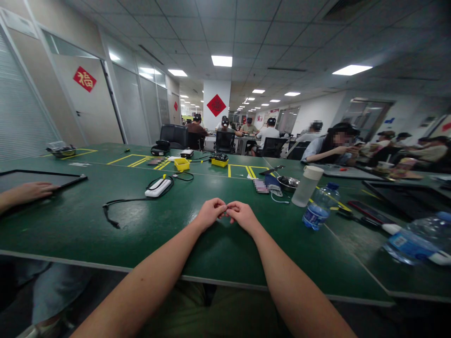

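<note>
Both my hands meet above the green table (183, 211), close to its front edge. My left hand (212, 212) has its fingertips pinched together and touching those of my right hand (241, 216), which is closed in the same way. Something tiny and dark may be between the fingertips, too small to make out. Beyond my left hand, a white power bank (158, 187) lies with a black cable (132, 201) trailing left. To the right of my right hand stand a frosted bottle (307, 187) and a clear water bottle (320, 206) with a blue label.
Another person's hand (37, 189) rests on a black-framed panel (66, 182) at left. Farther back are yellow trays (182, 164), a metal bowl (289, 182) and a blue cloth item (273, 183). A second water bottle (419, 239) lies at right. A person (329, 145) sits across the table.
</note>
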Demonstrator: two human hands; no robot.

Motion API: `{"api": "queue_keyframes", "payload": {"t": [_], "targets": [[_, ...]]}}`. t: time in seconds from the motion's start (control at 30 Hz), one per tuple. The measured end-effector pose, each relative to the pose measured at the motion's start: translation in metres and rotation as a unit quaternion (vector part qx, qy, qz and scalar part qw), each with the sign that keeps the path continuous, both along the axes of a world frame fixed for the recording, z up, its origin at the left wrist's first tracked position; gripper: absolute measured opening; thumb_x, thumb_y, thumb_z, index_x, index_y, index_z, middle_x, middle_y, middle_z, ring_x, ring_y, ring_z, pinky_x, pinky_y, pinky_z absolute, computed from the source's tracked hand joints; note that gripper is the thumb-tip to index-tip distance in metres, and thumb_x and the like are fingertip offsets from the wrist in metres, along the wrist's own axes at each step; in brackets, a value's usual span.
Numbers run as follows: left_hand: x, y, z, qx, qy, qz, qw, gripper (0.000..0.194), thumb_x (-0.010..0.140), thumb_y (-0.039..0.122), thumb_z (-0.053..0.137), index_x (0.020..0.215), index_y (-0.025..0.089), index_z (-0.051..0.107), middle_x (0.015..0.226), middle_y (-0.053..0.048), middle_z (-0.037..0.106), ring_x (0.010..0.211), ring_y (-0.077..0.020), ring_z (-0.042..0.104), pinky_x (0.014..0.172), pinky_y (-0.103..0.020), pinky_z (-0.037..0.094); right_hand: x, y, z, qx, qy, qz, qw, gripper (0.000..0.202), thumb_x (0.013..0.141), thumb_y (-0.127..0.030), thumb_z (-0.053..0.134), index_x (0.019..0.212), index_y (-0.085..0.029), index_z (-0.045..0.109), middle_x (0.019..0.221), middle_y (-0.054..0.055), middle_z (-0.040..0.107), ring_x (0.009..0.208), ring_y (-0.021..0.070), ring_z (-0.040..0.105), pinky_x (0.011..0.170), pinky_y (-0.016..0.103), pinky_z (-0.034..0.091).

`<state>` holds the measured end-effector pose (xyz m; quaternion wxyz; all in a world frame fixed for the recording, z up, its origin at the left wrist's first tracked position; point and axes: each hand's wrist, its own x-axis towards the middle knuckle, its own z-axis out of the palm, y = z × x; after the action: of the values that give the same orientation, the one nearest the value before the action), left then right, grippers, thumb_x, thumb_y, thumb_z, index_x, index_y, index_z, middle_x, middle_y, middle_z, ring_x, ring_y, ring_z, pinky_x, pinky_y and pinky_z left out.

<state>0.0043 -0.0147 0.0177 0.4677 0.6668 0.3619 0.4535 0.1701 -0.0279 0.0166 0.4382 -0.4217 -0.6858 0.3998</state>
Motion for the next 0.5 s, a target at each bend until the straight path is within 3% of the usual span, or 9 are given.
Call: {"api": "queue_keyframes", "payload": {"t": [0.23,0.5], "targets": [[0.0003,-0.0013,0.001,0.002,0.015,-0.006,1.0,0.025,0.078,0.037,0.056,0.08,0.013,0.059,0.062,-0.001,0.061,0.053,-0.0098,0.055,0.053,-0.021,0.044,-0.0002,-0.0029,0.0046,0.017,-0.02,-0.018,0.999,0.022,0.075,-0.035,0.06,0.085,-0.015,0.058,0.063,0.001,0.064,0.042,0.0103,0.054,0.042,0.022,0.04],[0.0016,-0.0031,-0.0008,0.044,0.035,-0.012,0.998,0.018,0.073,0.021,0.058,0.09,0.014,0.059,0.07,-0.001,0.063,0.059,-0.0096,0.056,0.054,-0.019,0.044,0.0013,-0.0053,0.0069,0.015,-0.017,-0.035,0.999,0.022,0.076,-0.035,0.059,0.084,-0.015,0.059,0.062,0.002,0.063,0.041,0.0101,0.051,0.042,0.022,0.038]]}}
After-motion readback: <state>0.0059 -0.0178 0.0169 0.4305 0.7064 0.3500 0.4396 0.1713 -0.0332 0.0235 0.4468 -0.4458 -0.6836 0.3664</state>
